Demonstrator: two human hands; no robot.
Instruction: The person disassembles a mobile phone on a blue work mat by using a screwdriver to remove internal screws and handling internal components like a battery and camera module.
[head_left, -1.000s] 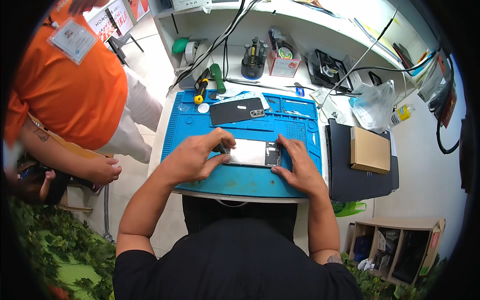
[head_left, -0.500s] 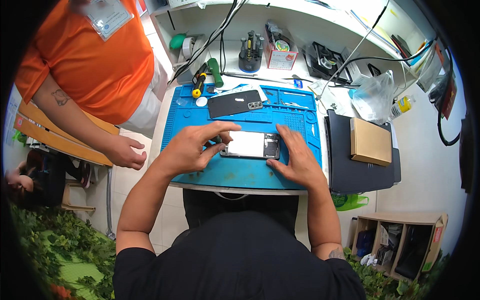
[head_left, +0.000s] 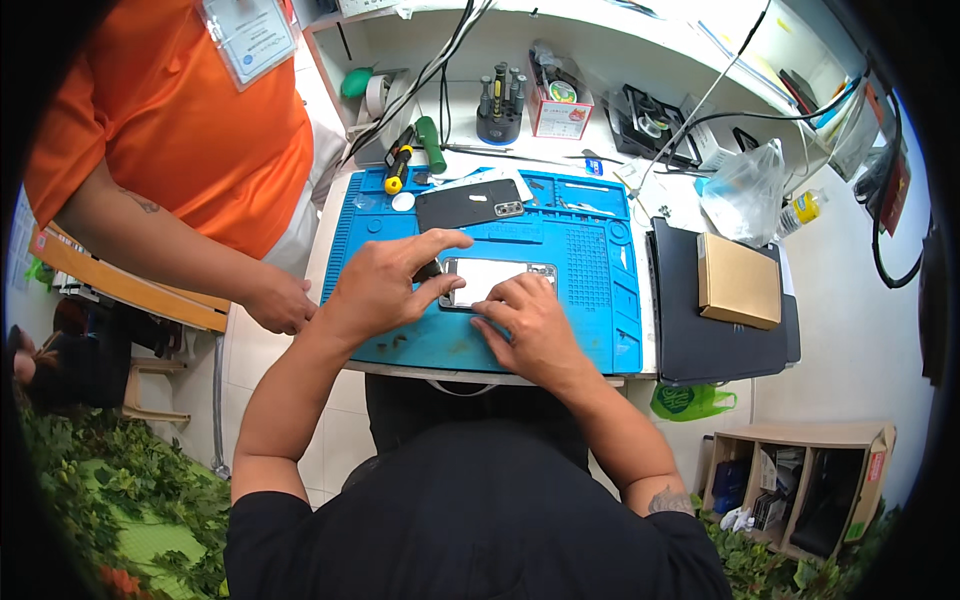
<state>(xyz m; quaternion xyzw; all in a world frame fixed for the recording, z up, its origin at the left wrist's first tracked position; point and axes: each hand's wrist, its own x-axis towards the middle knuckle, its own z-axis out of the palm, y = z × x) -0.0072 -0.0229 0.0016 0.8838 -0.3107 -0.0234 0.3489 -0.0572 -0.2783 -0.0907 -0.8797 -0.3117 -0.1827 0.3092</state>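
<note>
An opened phone (head_left: 487,273) with a white panel inside its dark frame lies on the blue work mat (head_left: 440,345). At its left end, my left hand (head_left: 375,287) is closed, with a small dark object (head_left: 428,270) between thumb and fingers; the hand covers most of it. My right hand (head_left: 530,325) rests across the phone's right half. Its fingers are bent over the white panel and the thumb lies by the near edge, covering that part of the phone. Beyond it lies a dark phone back (head_left: 470,205) with a camera block.
A yellow-black screwdriver (head_left: 398,170), a green-handled tool (head_left: 431,145) and a bit stand (head_left: 498,110) stand behind the mat. On the right, a cardboard box (head_left: 738,281) sits on black folders (head_left: 680,340). A person in orange (head_left: 200,150) stands close at left.
My right hand has moved left from the phone's right end onto its white panel. My left hand stays near the left end. The person in orange has leaned closer, their hand nearer my left forearm.
</note>
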